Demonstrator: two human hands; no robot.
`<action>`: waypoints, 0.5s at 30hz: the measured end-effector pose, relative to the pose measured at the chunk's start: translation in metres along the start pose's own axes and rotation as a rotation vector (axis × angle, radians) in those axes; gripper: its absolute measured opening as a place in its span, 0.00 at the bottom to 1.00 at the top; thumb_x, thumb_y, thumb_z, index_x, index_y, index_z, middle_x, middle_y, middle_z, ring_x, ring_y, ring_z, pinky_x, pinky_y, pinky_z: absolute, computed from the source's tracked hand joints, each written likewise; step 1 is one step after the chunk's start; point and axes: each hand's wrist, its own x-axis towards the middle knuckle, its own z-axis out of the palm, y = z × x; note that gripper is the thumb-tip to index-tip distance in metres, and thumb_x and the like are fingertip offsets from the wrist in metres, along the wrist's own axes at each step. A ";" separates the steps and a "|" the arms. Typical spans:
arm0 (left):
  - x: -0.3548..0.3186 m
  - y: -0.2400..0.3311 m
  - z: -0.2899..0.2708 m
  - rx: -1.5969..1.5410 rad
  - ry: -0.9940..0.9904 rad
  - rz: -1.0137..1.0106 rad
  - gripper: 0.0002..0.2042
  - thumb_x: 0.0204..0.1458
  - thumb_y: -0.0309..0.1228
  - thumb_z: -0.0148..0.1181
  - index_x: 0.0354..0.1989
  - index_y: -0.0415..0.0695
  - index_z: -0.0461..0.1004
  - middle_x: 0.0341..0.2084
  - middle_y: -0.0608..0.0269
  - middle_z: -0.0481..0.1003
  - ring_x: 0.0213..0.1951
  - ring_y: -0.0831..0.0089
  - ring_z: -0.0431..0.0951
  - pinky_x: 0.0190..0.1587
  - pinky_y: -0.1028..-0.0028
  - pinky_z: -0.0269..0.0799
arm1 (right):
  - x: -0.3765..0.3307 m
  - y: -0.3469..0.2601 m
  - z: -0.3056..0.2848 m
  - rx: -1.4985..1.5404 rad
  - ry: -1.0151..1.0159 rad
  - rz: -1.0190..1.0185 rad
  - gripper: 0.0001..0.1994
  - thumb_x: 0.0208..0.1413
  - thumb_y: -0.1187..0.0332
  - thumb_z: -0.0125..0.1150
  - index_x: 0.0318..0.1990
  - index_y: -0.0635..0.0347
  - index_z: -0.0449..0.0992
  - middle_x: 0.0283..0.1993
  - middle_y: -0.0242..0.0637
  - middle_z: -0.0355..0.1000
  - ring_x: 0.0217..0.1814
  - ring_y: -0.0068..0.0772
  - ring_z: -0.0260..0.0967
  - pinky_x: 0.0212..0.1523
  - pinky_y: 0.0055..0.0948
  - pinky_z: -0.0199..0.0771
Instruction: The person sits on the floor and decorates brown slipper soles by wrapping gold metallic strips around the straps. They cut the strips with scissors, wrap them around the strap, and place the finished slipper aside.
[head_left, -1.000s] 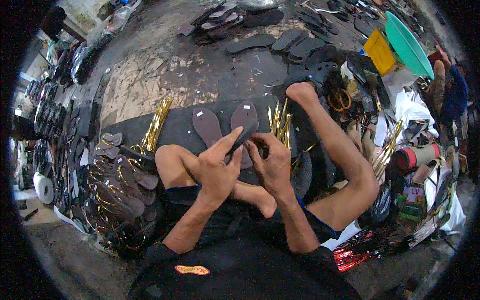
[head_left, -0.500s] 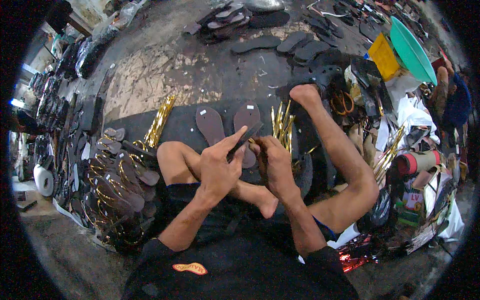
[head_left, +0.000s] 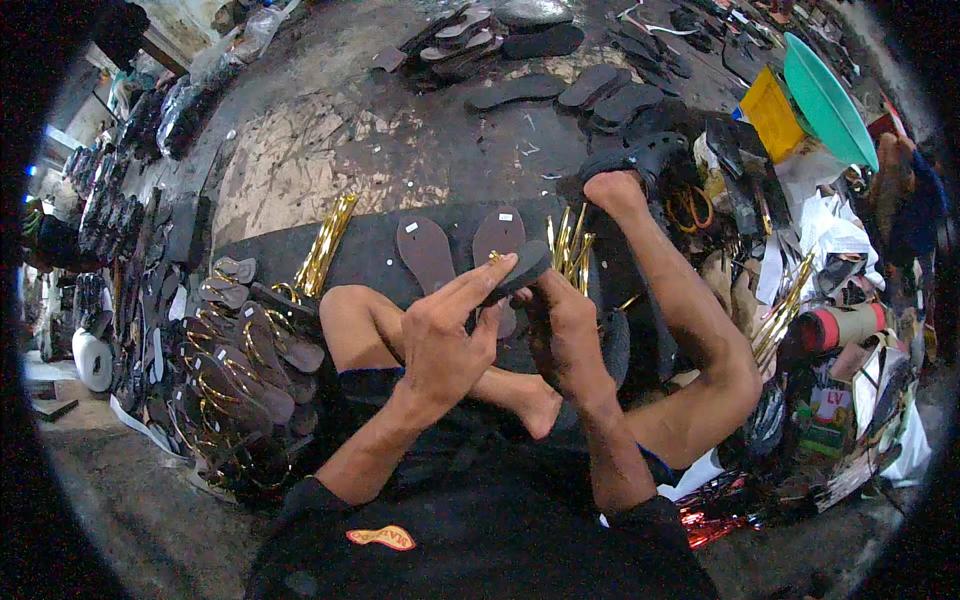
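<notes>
My left hand [head_left: 445, 340] grips a dark sandal sole [head_left: 525, 268] above my crossed legs, thumb and fingers on its edges. A small gold piece shows by the left fingertips at the sole's face. Against the sole's lower right side, my right hand [head_left: 570, 335] is closed; what its fingers pinch is hidden. Beyond the hands, two brown soles with white labels, a left sole [head_left: 425, 252] and a right sole [head_left: 498, 235], lie on the dark mat. Gold straps stand beside them in a left bundle [head_left: 325, 240] and a right bundle [head_left: 568, 250].
Sandals with gold straps [head_left: 245, 350] are heaped at my left. Dark soles [head_left: 515, 92] lie at the far side. Scissors with orange handles [head_left: 690, 208], a green basin [head_left: 825, 100], a red-ended roll [head_left: 840, 328] and mixed scraps crowd the right.
The held sole has turned so more of its broad face shows. My right hand has shifted slightly right and lower, its fingers now mostly hidden behind the sole.
</notes>
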 end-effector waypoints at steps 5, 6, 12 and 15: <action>-0.002 0.012 -0.006 0.198 -0.053 0.068 0.30 0.49 0.19 0.68 0.65 0.47 0.77 0.61 0.51 0.77 0.57 0.51 0.80 0.60 0.60 0.77 | -0.008 0.006 0.007 -0.050 0.120 -0.086 0.05 0.64 0.77 0.57 0.45 0.63 0.76 0.36 0.48 0.76 0.36 0.52 0.78 0.39 0.42 0.77; -0.002 0.007 -0.007 0.124 0.014 0.041 0.30 0.49 0.19 0.68 0.65 0.47 0.77 0.63 0.51 0.75 0.59 0.52 0.78 0.60 0.61 0.76 | 0.000 -0.010 -0.001 0.015 0.113 -0.075 0.02 0.66 0.76 0.58 0.44 0.63 0.74 0.34 0.50 0.75 0.32 0.55 0.77 0.36 0.44 0.76; -0.024 -0.054 -0.011 -0.306 -0.107 -0.288 0.36 0.44 0.14 0.61 0.68 0.46 0.74 0.58 0.55 0.69 0.63 0.61 0.72 0.63 0.69 0.71 | 0.025 -0.008 -0.020 -0.288 0.227 -0.067 0.11 0.62 0.77 0.61 0.50 0.60 0.80 0.43 0.49 0.78 0.45 0.57 0.79 0.44 0.47 0.79; -0.027 -0.032 -0.006 -0.097 -0.036 -0.209 0.36 0.45 0.14 0.61 0.69 0.46 0.73 0.51 0.58 0.69 0.62 0.61 0.73 0.64 0.68 0.70 | 0.015 0.012 -0.018 -0.403 0.328 -0.167 0.19 0.54 0.78 0.64 0.54 0.57 0.83 0.52 0.48 0.78 0.53 0.53 0.78 0.51 0.44 0.81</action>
